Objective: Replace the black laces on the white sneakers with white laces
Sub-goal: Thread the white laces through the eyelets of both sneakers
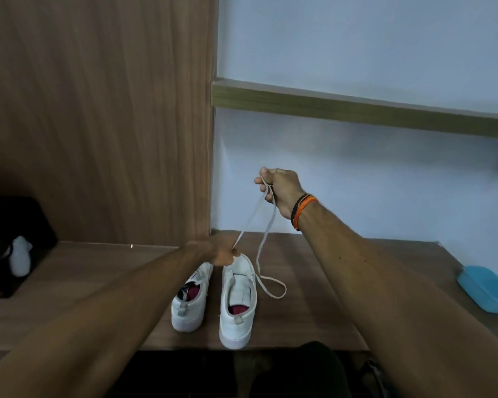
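1. Two white sneakers stand side by side near the front edge of the brown wooden surface (314, 282), heels toward the person.
2. The right hand (279, 191) is up in the air, its fingers (266, 182) curled tight round a white lace (266, 225).
3. The lace hangs down and loops on the surface just beside the right sneaker (237, 297).
4. The left hand (217, 251) pinches the lace at that shoe's toe.
5. The left sneaker (189, 300) shows a bit of black inside (hard to tell what).
6. A blue box (483, 288) sits by the right edge, under a pale blue wall (357, 168).
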